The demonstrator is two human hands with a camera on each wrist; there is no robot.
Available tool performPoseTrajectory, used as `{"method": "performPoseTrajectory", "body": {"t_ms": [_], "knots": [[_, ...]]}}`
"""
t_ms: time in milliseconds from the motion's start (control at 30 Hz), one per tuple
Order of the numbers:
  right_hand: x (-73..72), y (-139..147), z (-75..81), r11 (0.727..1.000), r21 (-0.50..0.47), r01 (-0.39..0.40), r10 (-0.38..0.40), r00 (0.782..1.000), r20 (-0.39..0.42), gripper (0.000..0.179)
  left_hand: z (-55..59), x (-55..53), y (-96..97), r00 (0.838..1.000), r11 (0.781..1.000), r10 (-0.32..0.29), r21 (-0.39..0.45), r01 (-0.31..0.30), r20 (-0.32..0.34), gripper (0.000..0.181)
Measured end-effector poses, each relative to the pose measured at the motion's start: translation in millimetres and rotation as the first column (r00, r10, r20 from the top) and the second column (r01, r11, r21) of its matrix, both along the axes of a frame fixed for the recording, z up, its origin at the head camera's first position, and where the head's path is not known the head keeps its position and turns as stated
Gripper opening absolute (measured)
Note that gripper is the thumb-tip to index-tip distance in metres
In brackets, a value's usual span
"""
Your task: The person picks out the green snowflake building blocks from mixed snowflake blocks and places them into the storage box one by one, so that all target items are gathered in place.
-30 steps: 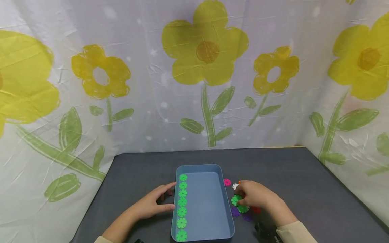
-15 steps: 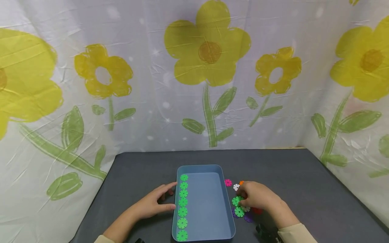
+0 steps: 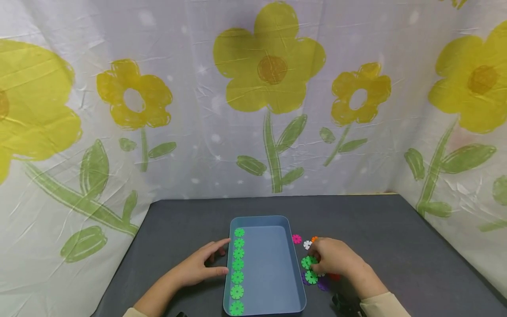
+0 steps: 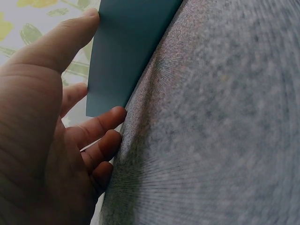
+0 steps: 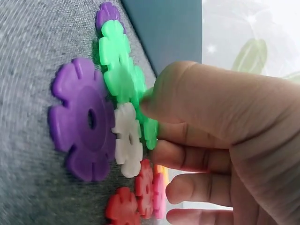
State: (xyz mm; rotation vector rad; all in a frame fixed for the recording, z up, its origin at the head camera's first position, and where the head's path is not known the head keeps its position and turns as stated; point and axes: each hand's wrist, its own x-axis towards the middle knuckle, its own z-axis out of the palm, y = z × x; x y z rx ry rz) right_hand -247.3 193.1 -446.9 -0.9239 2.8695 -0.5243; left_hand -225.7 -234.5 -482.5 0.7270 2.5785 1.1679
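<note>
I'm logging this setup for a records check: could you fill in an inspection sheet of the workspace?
Surface: dark grey, fabric-textured tabletop.
Job's things: blue rectangular tray, material unclear; seven green flower-shaped plastic pieces line its left inner side; loose green, purple, white, red, orange and pink ones lie right of it.
Clutter: black object near the right, cream-coloured sleeve, unclear.
Hands: left hand touches the tray's left side; right hand pinches a green piece.
Cables: nothing seen.
Surroundings: white sheet printed with yellow flowers.

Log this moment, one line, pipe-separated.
left hand: touching blue rectangular tray | right hand: pinching green flower-shaped plastic disc beside tray | tray: seven green discs lined along left side
</note>
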Motion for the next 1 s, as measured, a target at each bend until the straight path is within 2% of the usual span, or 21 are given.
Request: {"method": "performPoseTrajectory", "body": {"t_ms": [167,367,600,800,1000], "knots": [[1.7,0.3,6.4,0.999,0.000,0.039,-0.039,0.999,-0.002,0.015,-1.8,0.4,-0.2,1.000,1.000,0.000,-0.005,0.000,-0.004,0.078],[6.0,-8.2,26.1,0.996,-0.064,0.066,-0.064,0.998,0.023,0.021,-1.7,-0.5,-1.4,1.000,1.000,-0.006,-0.004,0.006,-0.002,0.078],[15.7,-29.2,50.4,0.992,-0.113,0.057,-0.063,0.997,-0.049,0.018,0.2,-3.8,-2.4,1.000,1.000,-0.017,0.001,0.017,-0.006,0.078],[21.1,-50.8,64.2,0.991,-0.130,-0.028,0.013,0.993,-0.117,0.014,-1.5,-2.5,-3.0,1.000,1.000,-0.007,-0.002,0.007,-0.003,0.079],[30.7,-71.0,69.8,0.982,-0.140,-0.127,0.101,0.979,-0.179,0.019,-1.8,-0.2,-0.7,1.000,1.000,0.000,0.010,0.000,0.005,0.078]]}}
